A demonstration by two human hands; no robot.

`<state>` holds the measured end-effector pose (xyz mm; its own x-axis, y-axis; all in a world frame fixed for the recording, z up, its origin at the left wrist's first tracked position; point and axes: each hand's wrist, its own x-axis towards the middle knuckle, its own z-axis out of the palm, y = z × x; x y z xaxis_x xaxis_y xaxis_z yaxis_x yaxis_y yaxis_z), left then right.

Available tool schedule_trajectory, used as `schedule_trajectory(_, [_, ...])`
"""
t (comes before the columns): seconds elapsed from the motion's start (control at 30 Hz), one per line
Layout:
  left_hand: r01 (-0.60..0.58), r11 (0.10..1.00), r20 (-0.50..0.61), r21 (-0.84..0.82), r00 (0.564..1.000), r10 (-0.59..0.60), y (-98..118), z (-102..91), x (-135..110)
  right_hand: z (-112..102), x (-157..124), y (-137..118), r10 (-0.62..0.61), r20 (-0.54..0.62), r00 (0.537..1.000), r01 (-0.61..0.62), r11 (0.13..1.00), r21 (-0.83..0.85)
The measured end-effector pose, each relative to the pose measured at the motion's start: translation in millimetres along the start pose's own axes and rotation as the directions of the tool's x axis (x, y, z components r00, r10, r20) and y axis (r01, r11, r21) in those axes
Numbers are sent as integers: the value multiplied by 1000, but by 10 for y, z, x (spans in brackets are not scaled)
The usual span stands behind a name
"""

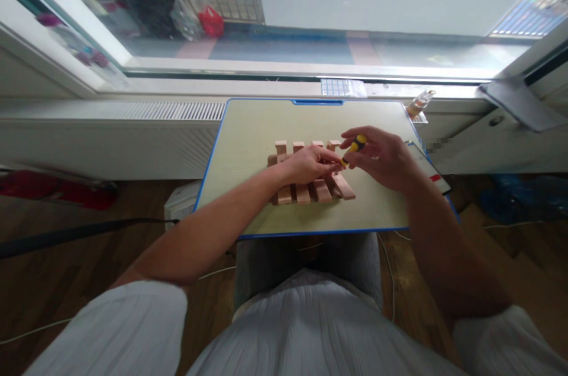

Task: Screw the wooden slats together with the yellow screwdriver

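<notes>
A wooden slat rack (310, 186) made of several light strips lies in the middle of a small blue-edged table (248, 145). My left hand (308, 164) rests on top of the rack with its fingers pinched together at its right side. My right hand (381, 157) is closed round a yellow and black screwdriver (355, 148), whose tip points down-left toward my left fingertips. Whatever the left fingers pinch is too small to make out.
A flat white card with a red mark (428, 169) lies at the table's right edge. A small bottle (419, 103) stands on the window sill behind. A radiator grille (173, 111) runs along the wall. Cables cross the wooden floor (66, 234).
</notes>
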<state>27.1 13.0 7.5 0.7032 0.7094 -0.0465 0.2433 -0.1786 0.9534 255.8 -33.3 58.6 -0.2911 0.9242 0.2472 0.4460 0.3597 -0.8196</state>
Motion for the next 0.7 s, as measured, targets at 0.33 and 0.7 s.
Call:
schedule_trajectory(0.33, [-48,993,3,108,999,48,-9,-42,-13,91,-39,83,-11,-133,991,5,999,-47])
schedule_trajectory(0.7, [-62,996,4,71,998,62,-109,-20,30,306,-54,67,-74,-239,968,5,962,-275])
